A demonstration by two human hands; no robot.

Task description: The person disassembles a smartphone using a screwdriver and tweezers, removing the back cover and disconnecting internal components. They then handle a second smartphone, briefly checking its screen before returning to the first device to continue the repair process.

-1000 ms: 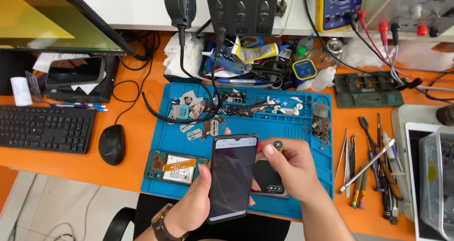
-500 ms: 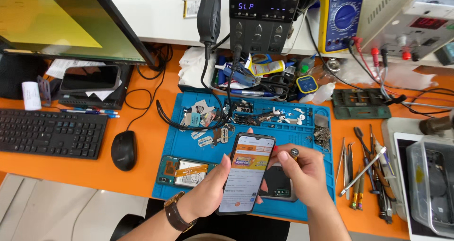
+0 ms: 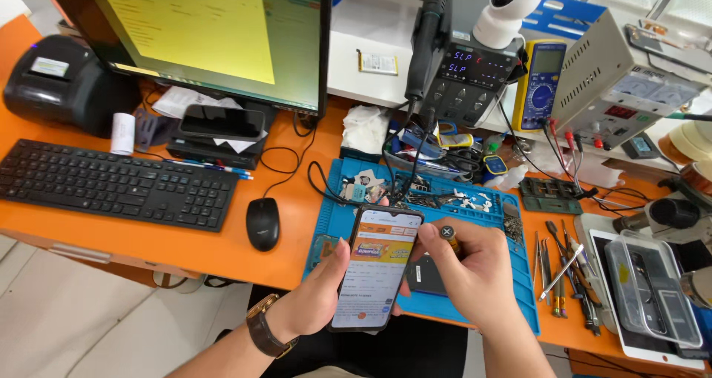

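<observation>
Left hand (image 3: pixel 326 293) grips a lit smartphone (image 3: pixel 378 267) above the blue repair mat (image 3: pixel 519 289); right hand (image 3: pixel 467 274) holds a screwdriver (image 3: pixel 449 235) beside it.

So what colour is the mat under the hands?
Blue: the work mat shows clearly in the head view, lying on an orange desk.

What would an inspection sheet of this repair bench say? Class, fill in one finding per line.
Surface: orange desk with blue work mat.
Job's things: smartphone, screen lit, held in left hand; right hand beside it holds a small screwdriver.
Clutter: loose parts on the mat, hand tools at right.
Fingers: left wrapped round the phone; right curled on the screwdriver.
Cables: black leads cross the desk.
Surroundings: monitor, keyboard, mouse, multimeter.
</observation>
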